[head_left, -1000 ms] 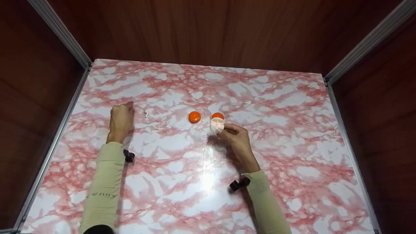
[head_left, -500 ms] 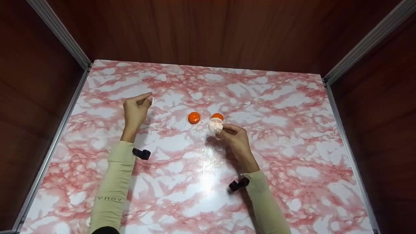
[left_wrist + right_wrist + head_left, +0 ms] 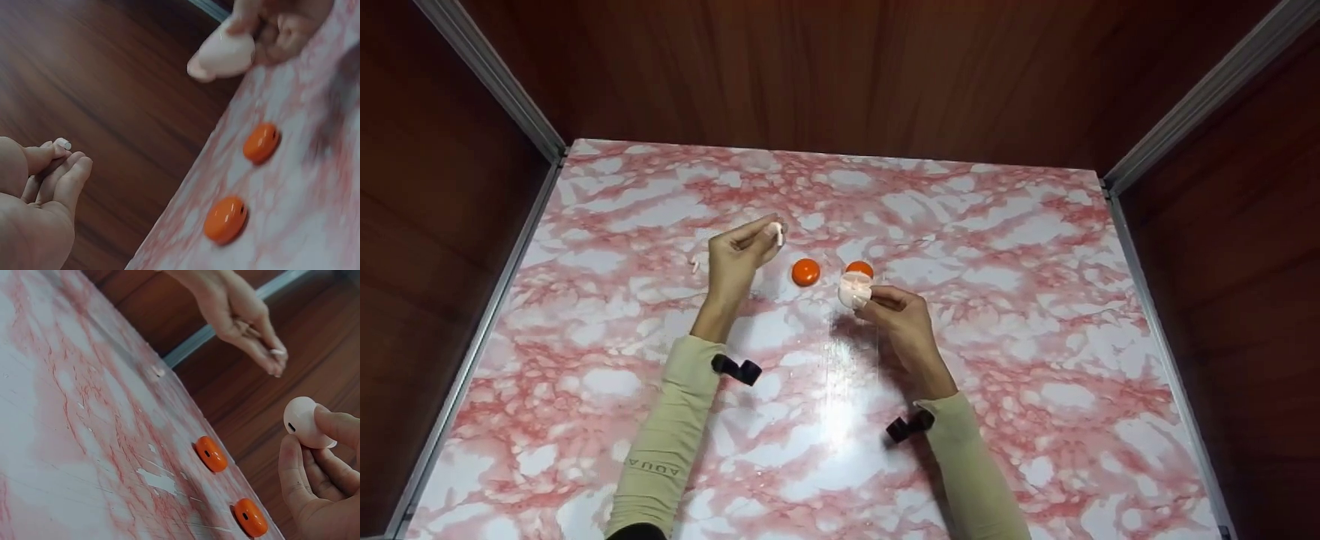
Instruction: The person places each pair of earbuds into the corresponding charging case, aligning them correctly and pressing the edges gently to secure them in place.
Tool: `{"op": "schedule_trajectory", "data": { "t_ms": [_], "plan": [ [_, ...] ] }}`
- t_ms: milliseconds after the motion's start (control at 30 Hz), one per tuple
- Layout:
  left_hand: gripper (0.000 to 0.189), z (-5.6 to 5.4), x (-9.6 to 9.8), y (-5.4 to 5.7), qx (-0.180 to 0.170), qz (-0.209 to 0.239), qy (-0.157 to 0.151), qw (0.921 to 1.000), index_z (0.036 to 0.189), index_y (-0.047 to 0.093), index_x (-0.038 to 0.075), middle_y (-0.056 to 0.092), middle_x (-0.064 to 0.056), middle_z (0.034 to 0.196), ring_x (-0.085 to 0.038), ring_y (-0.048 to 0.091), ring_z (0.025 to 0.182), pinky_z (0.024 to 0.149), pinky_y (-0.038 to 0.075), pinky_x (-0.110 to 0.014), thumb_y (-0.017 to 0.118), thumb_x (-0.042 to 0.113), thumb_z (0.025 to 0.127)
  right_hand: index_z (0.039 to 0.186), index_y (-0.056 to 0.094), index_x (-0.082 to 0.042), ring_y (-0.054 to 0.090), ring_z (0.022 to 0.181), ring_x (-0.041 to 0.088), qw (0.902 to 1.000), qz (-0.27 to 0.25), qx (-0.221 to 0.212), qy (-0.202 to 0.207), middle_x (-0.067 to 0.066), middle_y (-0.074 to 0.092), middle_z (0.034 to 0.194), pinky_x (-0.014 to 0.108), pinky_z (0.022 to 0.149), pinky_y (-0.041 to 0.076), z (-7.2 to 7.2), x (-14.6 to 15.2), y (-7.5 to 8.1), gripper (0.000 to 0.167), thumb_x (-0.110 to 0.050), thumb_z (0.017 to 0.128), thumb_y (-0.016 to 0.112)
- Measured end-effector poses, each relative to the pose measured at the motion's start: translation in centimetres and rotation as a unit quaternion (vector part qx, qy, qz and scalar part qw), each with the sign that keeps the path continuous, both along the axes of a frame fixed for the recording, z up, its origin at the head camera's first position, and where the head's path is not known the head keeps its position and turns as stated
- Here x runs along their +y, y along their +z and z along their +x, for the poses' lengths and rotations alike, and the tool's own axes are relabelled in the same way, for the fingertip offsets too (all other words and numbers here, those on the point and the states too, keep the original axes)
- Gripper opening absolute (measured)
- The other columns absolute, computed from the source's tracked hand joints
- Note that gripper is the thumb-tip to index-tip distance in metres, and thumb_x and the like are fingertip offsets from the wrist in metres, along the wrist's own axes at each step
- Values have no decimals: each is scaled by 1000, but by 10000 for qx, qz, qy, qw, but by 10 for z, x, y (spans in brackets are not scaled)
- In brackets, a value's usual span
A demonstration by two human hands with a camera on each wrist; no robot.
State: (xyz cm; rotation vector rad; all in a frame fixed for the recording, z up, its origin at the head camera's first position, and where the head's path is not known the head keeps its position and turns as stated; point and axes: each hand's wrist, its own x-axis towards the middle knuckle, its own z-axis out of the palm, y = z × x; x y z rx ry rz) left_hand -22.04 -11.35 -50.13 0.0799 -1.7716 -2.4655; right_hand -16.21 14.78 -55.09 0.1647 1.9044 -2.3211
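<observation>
My left hand [image 3: 733, 264] pinches a small white earbud [image 3: 779, 235] between thumb and fingertips, above the table left of centre. In the left wrist view the tip of its stem [image 3: 66, 145] pokes out past the fingers. With thumb and fingers my right hand [image 3: 906, 321] grips a white earbud charging case [image 3: 853, 292], its lid raised. The case's rounded underside with a dark port slot shows in the right wrist view. A second white earbud [image 3: 695, 264] lies on the table to the left of my left hand.
Two glossy orange rounded cases [image 3: 805, 272] [image 3: 211, 454] sit on the pink-and-white marbled table [image 3: 1020, 300]; the white case partly covers the right one in the head view. Dark wood-look panels [image 3: 825, 75] with metal corner strips surround the table at the back and sides.
My left hand has picked up an earbud from the left of the table and moved rightward with it toward the white case. The right hand stays almost in place.
</observation>
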Motion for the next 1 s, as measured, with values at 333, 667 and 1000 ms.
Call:
{"op": "schedule_trajectory", "data": {
  "t_ms": [333,667,1000],
  "plan": [
    [28,7,50,-5,34,577,-130,9982,126,71,-10,78,-23,114,-22,81,99,92,63,-31,69,0,99,119,74,6,78,98,20,10000,-18,20,44,12,79,109,36,90,65,1,-1,3,31,-2,90,80],
    [29,17,77,-17,-61,674,-389,9969,128,70,-9,80,-18,112,-12,80,95,90,62,-26,68,0,100,117,74,7,78,95,19,9999,-53,77,59,10,80,103,34,89,64,0,-4,5,28,0,90,79],
    [30,24,86,-27,110,112,-435,9989,127,72,-6,80,-14,114,-13,79,102,92,62,-26,70,6,100,115,74,8,78,93,19,9998,-153,92,69,9,81,102,34,87,65,2,-4,6,26,0,91,78]
  ]
}}
